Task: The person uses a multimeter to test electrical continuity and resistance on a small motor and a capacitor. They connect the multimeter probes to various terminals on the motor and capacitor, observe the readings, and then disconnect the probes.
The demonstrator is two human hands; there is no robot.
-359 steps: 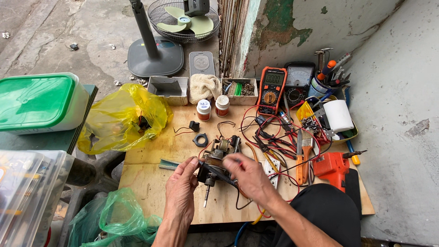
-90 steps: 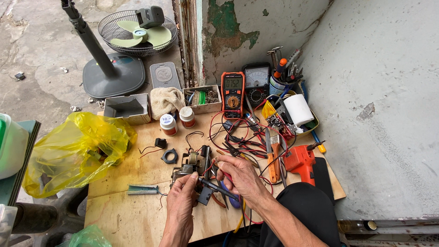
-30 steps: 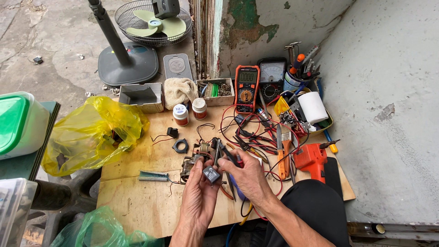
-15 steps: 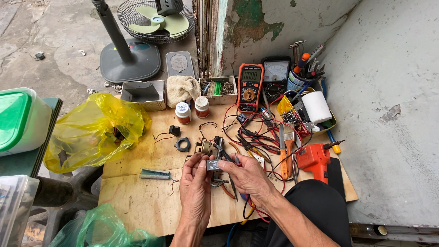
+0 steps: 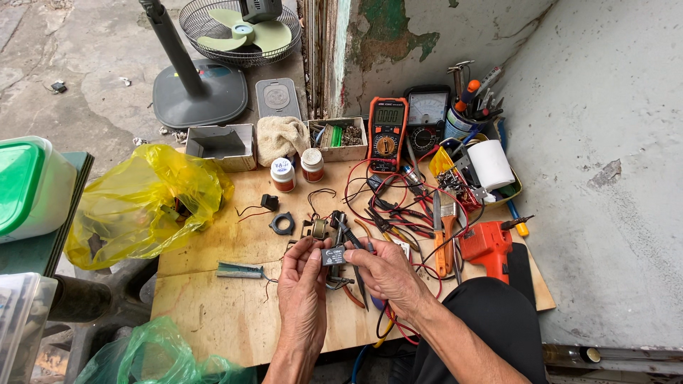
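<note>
A small black box-shaped capacitor with a printed label is pinched between both hands above the wooden board. My left hand grips its left side with thumb and fingers. My right hand holds its right edge. Thin wires hang from the part toward a small motor assembly lying just beyond my fingers. A black ring and a small black block lie on the board to the left of the assembly.
An orange multimeter, red test leads, pliers, a brush and an orange power tool crowd the right side. Two small jars, a yellow plastic bag and a standing fan lie behind and left.
Earlier both hands worked on the motor assembly on the board. Now they have lifted the small black capacitor free of it and hold it up between them.
</note>
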